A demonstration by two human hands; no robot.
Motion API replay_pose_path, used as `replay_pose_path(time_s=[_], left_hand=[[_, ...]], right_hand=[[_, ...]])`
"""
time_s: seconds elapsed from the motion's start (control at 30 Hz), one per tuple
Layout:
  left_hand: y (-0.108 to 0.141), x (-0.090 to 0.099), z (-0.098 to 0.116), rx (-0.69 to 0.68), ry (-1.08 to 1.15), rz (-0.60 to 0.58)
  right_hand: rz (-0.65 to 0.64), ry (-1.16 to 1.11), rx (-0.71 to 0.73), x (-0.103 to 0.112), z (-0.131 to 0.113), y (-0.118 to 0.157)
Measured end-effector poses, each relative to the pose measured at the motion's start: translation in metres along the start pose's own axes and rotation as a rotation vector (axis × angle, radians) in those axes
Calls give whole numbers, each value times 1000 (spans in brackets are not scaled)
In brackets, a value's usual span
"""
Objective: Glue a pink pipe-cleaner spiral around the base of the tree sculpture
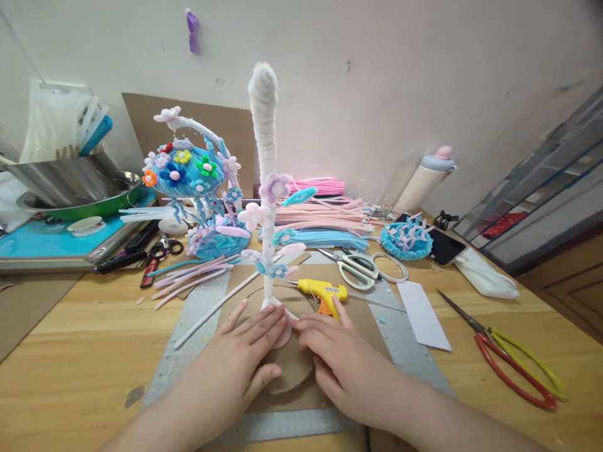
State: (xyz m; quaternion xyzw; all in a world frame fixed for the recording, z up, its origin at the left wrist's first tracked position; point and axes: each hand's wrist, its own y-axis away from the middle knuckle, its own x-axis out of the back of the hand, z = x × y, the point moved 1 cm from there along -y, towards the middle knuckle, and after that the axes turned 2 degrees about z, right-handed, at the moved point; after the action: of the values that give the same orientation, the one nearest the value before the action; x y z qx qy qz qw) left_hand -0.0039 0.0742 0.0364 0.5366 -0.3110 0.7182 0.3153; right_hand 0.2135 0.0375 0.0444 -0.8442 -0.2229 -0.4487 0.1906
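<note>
The white fuzzy stem (264, 132) stands upright midway between the table's (509, 320) left and right edges, its foot on a round cardboard disc (295, 370). The left hand (253, 342) lies flat over that foot, fingers outstretched and thumb apart. The right hand (339, 355) bends inward beside it, fingertips at the foot's other side; whether it pinches anything I cannot tell. The hands nearly meet over a pale pink round piece (284, 337).

The stem looks light, soft outside and probably stiff within, unlikely to slip, but top-heavy on its narrow foot. The purple flower (276, 187) and the small petals around it seem easily bent or pulled loose. The bare lower shaft, just above the foot, looks the safest hold, with the disc steadied by its rim. A yellow glue gun (325, 290) lies just beyond the right hand, toward the table's far edge.
</note>
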Motion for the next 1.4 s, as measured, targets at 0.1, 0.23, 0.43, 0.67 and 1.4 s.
replay_pose_path(time_s=[0.1, 0.23, 0.43, 0.67, 1.4], left_hand=[[-1, -3, 2, -2, -64, 52], [-2, -6, 5, 23, -163, 111], [-1, -12, 11, 25, -204, 142], [1, -12, 12, 43, -162, 113], [-9, 1, 7, 182, -18, 259]], right_hand=[[1, -6, -4, 0, -1, 0], [-4, -14, -6, 0, -1, 1], [-13, -3, -15, 0, 1, 1], [-5, -11, -20, 0, 0, -1], [29, -56, -1, 3, 3, 2]])
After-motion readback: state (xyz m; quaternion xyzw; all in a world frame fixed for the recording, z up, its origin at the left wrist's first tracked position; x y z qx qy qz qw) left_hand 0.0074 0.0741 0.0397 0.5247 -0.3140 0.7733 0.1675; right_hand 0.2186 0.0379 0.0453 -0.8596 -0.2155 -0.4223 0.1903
